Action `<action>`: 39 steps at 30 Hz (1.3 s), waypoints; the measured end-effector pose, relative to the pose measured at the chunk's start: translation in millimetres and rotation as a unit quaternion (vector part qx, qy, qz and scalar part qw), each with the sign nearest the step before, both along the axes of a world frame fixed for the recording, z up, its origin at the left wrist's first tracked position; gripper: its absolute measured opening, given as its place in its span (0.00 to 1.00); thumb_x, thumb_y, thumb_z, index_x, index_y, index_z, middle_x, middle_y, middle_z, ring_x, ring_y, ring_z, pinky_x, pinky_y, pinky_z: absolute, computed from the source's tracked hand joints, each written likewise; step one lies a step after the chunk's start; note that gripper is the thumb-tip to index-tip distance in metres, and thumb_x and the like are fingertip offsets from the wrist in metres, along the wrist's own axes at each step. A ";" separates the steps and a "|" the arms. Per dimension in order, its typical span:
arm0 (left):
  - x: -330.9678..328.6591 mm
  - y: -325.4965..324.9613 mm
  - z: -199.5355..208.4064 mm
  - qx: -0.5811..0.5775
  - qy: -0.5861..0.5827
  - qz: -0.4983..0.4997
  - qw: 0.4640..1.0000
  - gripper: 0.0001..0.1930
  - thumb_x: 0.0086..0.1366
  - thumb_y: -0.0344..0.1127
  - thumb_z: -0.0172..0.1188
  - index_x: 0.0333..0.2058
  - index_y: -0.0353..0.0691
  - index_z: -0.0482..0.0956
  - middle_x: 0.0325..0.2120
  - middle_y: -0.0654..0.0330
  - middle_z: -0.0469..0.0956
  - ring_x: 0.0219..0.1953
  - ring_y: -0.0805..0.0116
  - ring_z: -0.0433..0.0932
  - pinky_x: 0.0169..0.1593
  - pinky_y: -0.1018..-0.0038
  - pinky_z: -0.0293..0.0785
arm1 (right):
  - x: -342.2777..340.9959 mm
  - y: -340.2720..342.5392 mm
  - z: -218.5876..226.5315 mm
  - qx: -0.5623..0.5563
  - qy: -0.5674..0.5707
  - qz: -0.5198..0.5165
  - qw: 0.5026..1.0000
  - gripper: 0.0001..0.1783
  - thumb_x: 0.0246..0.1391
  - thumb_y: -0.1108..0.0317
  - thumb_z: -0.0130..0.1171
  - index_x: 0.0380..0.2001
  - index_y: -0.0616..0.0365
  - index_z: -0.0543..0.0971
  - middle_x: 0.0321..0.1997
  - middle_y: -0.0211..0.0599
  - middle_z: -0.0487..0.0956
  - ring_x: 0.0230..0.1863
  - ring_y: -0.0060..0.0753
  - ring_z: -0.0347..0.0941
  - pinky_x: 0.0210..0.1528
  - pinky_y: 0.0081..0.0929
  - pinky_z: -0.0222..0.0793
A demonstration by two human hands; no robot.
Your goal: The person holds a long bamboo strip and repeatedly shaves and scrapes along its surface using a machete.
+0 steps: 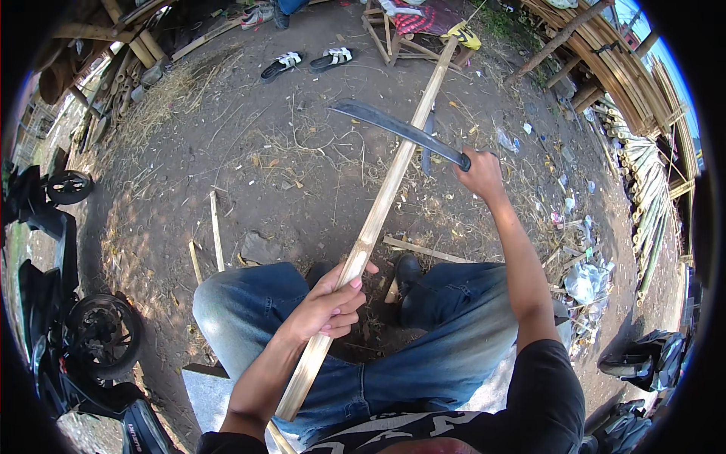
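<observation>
A long pale bamboo strip [383, 198] slants from my lap up and away to the right. My left hand [327, 306] is wrapped round its lower part, above my jeans. In my right hand [481, 172] is the dark handle of a machete [393, 129]. Its long curved blade points left and crosses over the strip well beyond my left hand. Whether the edge bites into the bamboo, I cannot tell. The far end of the strip reaches toward a low wooden frame [386, 34].
Black sandals [331, 59] lie on the dirt ground ahead. Motorbikes stand at the left, one wheel [103, 333] close by. Bamboo poles [643, 197] are piled at the right, near a crumpled plastic bag [586, 281]. Loose sticks [217, 231] lie before my knees.
</observation>
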State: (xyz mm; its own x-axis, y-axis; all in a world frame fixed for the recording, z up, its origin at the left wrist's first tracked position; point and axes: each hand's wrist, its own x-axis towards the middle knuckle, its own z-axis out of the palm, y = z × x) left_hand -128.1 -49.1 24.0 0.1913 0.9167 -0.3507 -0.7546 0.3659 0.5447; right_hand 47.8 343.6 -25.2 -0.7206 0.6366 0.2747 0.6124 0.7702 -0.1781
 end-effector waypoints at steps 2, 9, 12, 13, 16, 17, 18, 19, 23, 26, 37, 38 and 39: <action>3.7 -4.3 2.9 -0.004 -0.012 -0.018 1.000 0.17 0.80 0.42 0.45 0.63 0.49 0.64 0.17 0.75 0.54 0.12 0.88 0.50 0.12 0.87 0.49 | 10.0 32.6 -6.3 0.005 0.012 -0.110 0.994 0.15 0.50 0.58 0.64 0.31 0.61 0.81 0.27 0.56 0.82 0.36 0.63 0.80 0.41 0.53 0.76; 7.0 -7.3 2.5 -0.018 -0.026 -0.021 0.999 0.18 0.79 0.43 0.47 0.63 0.49 0.64 0.17 0.76 0.53 0.12 0.88 0.49 0.12 0.87 0.49 | 20.0 22.7 -8.1 -0.001 0.066 -0.038 0.997 0.12 0.50 0.61 0.63 0.28 0.61 0.80 0.24 0.58 0.79 0.32 0.65 0.78 0.38 0.52 0.74; 6.2 -5.9 6.2 -0.012 -0.017 -0.024 0.999 0.18 0.79 0.43 0.46 0.63 0.50 0.64 0.17 0.75 0.53 0.12 0.88 0.49 0.12 0.88 0.49 | 23.1 32.9 -6.2 0.013 0.053 -0.029 0.998 0.13 0.50 0.61 0.63 0.25 0.62 0.79 0.22 0.58 0.78 0.30 0.65 0.77 0.36 0.51 0.74; 7.6 -5.6 5.0 -0.014 -0.017 -0.030 0.999 0.18 0.79 0.43 0.46 0.63 0.50 0.64 0.17 0.75 0.53 0.12 0.88 0.49 0.12 0.88 0.49 | 25.7 44.7 -6.6 -0.001 0.044 -0.094 0.995 0.14 0.50 0.60 0.62 0.25 0.63 0.80 0.26 0.59 0.80 0.34 0.65 0.79 0.40 0.53 0.75; 16.2 -0.6 -2.4 -0.007 -0.039 -0.047 0.998 0.18 0.79 0.43 0.46 0.63 0.50 0.63 0.17 0.75 0.53 0.12 0.88 0.49 0.12 0.88 0.49 | 48.1 78.9 -35.7 -0.014 0.055 -0.199 0.978 0.14 0.50 0.61 0.62 0.24 0.63 0.80 0.25 0.60 0.79 0.35 0.67 0.78 0.41 0.54 0.75; 20.0 0.2 -5.6 -0.018 -0.039 -0.046 0.998 0.18 0.79 0.42 0.46 0.63 0.49 0.63 0.16 0.75 0.54 0.11 0.88 0.50 0.11 0.88 0.48 | 54.4 79.2 -41.7 -0.015 0.058 -0.210 0.976 0.13 0.49 0.61 0.62 0.24 0.62 0.80 0.24 0.59 0.79 0.35 0.67 0.78 0.42 0.55 0.75; 20.5 -1.7 -6.6 -0.033 -0.036 -0.036 0.998 0.18 0.79 0.41 0.46 0.63 0.48 0.63 0.16 0.75 0.54 0.09 0.88 0.50 0.10 0.88 0.47 | 46.9 66.6 -41.0 -0.020 0.060 -0.203 0.977 0.13 0.49 0.61 0.62 0.24 0.62 0.80 0.24 0.59 0.79 0.35 0.67 0.78 0.42 0.55 0.75; 19.0 -2.5 -6.4 -0.039 -0.032 -0.029 0.998 0.18 0.79 0.41 0.46 0.63 0.48 0.63 0.16 0.75 0.54 0.10 0.88 0.50 0.10 0.88 0.48 | 37.2 47.4 -30.0 -0.014 0.056 -0.135 0.989 0.13 0.49 0.61 0.62 0.24 0.62 0.80 0.24 0.58 0.80 0.34 0.67 0.78 0.43 0.55 0.75; 17.7 -1.9 2.1 -0.027 -0.013 -0.033 0.999 0.17 0.80 0.40 0.45 0.63 0.48 0.63 0.16 0.75 0.54 0.10 0.88 0.50 0.11 0.88 0.49 | 36.7 35.5 -14.9 -0.009 0.031 -0.029 0.999 0.12 0.49 0.62 0.62 0.27 0.61 0.81 0.24 0.57 0.80 0.34 0.64 0.79 0.44 0.55 0.75; 20.3 -1.8 -8.4 -0.012 -0.022 -0.047 0.999 0.17 0.80 0.40 0.45 0.63 0.47 0.63 0.16 0.75 0.54 0.10 0.88 0.50 0.11 0.88 0.49 | 37.6 44.0 -17.8 -0.053 0.044 -0.101 0.992 0.13 0.51 0.61 0.62 0.32 0.60 0.84 0.27 0.60 0.81 0.36 0.65 0.79 0.45 0.55 0.75; 19.6 -1.0 -5.7 0.000 -0.053 -0.055 0.997 0.18 0.80 0.40 0.45 0.64 0.45 0.61 0.16 0.74 0.54 0.09 0.88 0.50 0.09 0.88 0.48 | 50.4 55.4 -24.5 -0.032 -0.004 -0.097 0.995 0.17 0.51 0.60 0.61 0.32 0.66 0.83 0.31 0.62 0.82 0.38 0.67 0.80 0.45 0.54 0.77; 22.2 2.0 -9.8 -0.005 -0.058 -0.063 0.996 0.18 0.80 0.40 0.45 0.64 0.45 0.61 0.16 0.74 0.54 0.09 0.88 0.51 0.09 0.88 0.48 | 64.0 78.1 -39.5 -0.043 0.013 -0.198 0.979 0.17 0.51 0.60 0.61 0.32 0.66 0.82 0.31 0.63 0.82 0.38 0.67 0.80 0.45 0.54 0.77; 29.1 10.3 -13.9 -0.002 -0.070 -0.081 0.994 0.18 0.80 0.40 0.45 0.64 0.45 0.61 0.16 0.74 0.55 0.09 0.88 0.51 0.10 0.88 0.48 | 98.9 111.9 -62.2 -0.011 -0.015 -0.230 0.973 0.18 0.51 0.60 0.60 0.33 0.67 0.82 0.32 0.63 0.82 0.39 0.66 0.80 0.46 0.54 0.76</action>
State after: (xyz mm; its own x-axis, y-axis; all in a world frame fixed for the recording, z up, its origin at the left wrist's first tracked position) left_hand -99.0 -38.8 10.1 0.3834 0.8685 -0.3143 -0.7545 0.4908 0.4358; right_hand 146.7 455.5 -87.4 -0.3652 0.8994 0.2404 0.8966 0.4093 -0.1690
